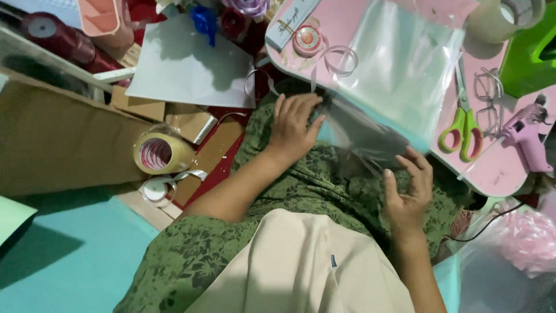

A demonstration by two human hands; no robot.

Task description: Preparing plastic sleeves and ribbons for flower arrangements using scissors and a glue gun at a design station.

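A cluttered craft corner on the floor: a low pink desk (498,168) sits above the person's lap, with cardboard, a grey sheet (185,69) and a teal mat (69,255) spread to the left. On the desk lie green-handled scissors (461,130), a pink glue gun (526,134), a pair of glasses (489,93) and a stack of clear plastic sheets (405,64). A roll of yellowish tape (162,153) stands on the floor beside a smaller white roll (156,188).

The left hand (293,124) presses flat on 1 end of a clear plastic wrap (365,136) held over the lap, its fingers spread and lightly curled on the film. The right hand (408,188) has its fingers loosely open, the tips touching the wrap's lower edge rather than pinching it.

The wrap looks only partly shaped: it is creased and bent, with nothing visibly inside, untaped and uncut, so most of the work seems to lie ahead.

The film's true outline is hard to trace against the green patterned cloth. The pink bow (530,237) at the lower right is cut off by the frame.
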